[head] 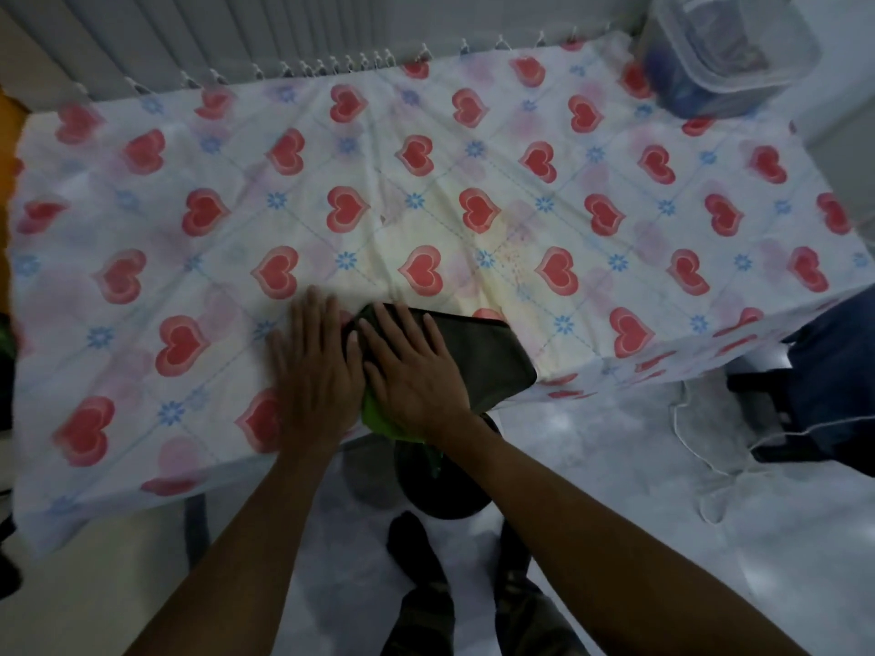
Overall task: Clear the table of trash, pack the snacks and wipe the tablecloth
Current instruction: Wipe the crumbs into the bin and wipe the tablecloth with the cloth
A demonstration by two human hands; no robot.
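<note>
A white tablecloth [426, 191] printed with red hearts and blue flowers covers the table. A dark grey cloth [487, 357] lies flat at the near edge, with a strip of bright green fabric [379, 414] showing under it. My right hand [416, 371] presses palm-down on the cloth's left part, fingers spread. My left hand [315, 371] lies flat on the tablecloth just left of the cloth, its fingertips touching the cloth's edge. A clear lidded plastic container [724, 49] with dark and blue contents stands at the far right corner.
A yellowish stain [478, 277] marks the tablecloth beyond the cloth. A dark blue bag or chair [833, 376] and a white cord [700, 447] are on the floor to the right. A black round bin [426, 475] sits under the near edge, by my feet.
</note>
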